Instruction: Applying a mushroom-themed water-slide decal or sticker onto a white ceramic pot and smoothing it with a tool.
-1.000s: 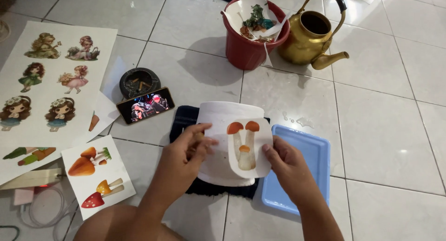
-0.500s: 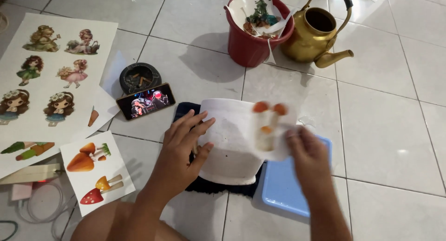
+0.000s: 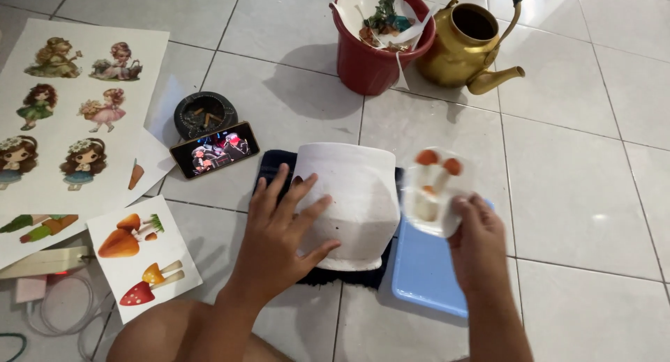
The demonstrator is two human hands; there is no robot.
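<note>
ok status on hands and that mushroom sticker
Left hand flat on white sheet. Right hand pinching mushroom sticker, lifted clear above blue tray. Nothing blocking.

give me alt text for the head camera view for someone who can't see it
The right hand lifts a mushroom sticker off a white backing sheet that the left hand presses onto a dark pad; sticker sheets, a phone and a red bucket lie on the tile floor.

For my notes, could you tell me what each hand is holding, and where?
Right hand pinches the mushroom sticker at its lower right edge; left hand only presses the white sheet.
</note>
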